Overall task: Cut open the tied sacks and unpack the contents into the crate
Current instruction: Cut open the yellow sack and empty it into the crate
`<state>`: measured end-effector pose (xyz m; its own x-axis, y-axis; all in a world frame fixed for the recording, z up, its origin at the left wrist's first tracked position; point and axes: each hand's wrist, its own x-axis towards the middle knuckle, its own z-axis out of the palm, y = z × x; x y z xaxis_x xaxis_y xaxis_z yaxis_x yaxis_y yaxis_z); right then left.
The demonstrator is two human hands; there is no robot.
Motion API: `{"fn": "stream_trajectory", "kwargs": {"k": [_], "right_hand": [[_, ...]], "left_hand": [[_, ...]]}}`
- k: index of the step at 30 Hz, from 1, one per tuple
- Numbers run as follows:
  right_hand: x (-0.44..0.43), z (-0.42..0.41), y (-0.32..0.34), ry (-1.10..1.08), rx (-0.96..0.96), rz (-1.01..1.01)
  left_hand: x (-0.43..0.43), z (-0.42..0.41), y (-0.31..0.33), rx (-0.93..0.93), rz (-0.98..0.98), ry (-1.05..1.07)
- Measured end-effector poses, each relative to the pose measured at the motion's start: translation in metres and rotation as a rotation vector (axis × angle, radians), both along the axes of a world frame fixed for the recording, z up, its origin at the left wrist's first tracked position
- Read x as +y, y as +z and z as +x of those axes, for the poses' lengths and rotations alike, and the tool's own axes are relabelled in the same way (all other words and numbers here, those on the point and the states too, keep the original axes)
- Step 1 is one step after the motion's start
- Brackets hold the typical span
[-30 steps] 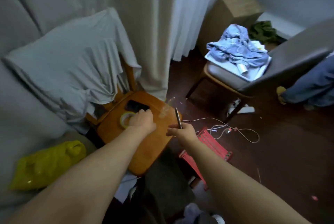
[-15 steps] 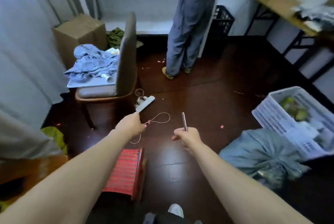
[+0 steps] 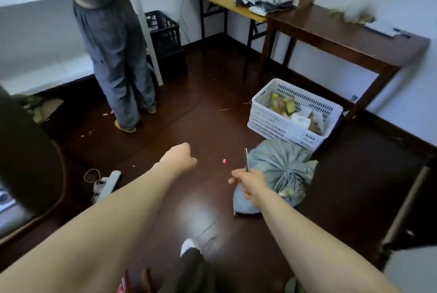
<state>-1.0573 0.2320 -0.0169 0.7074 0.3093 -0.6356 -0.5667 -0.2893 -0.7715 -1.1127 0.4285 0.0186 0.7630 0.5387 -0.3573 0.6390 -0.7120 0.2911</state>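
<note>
A grey-blue sack (image 3: 281, 169), tied in a knot at its top, lies on the dark wooden floor right of centre. Behind it stands a white slotted plastic crate (image 3: 267, 120) with several packets inside. My right hand (image 3: 248, 182) grips a thin metal cutter (image 3: 246, 159), blade pointing up, just left of the sack and in front of it. My left hand (image 3: 181, 156) hangs over the bare floor with fingers curled and holds nothing, well left of the sack.
A person in grey trousers (image 3: 113, 56) stands at the back left beside a black crate (image 3: 165, 37). Two tables (image 3: 331, 35) line the right wall. A white power strip (image 3: 107, 186) and cable lie on the floor at left. A dark chair back (image 3: 26, 158) fills the left edge.
My view has swung right from the chairs to the sack and crate. The sack now sits directly behind my right hand, which still holds the cutter. My left hand left the stool.
</note>
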Motion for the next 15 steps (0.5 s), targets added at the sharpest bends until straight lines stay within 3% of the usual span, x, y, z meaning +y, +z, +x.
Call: {"fn": "stream_trajectory", "kwargs": {"k": [6,11,15], "right_hand": [[0.017,0.100,-0.022,-0.216,0.055,-0.034],[0.062,0.190,-0.039,-0.492,0.254,0.140],[0.085,0.249,-0.055,-0.636,0.297,0.169]], "left_hand": [[0.022,0.132,-0.021,0.003,-0.039,-0.177],[0.072,0.238,-0.033,0.037,-0.053,-0.253],[0.101,0.317,-0.041,0.082,-0.044,-0.341]]}}
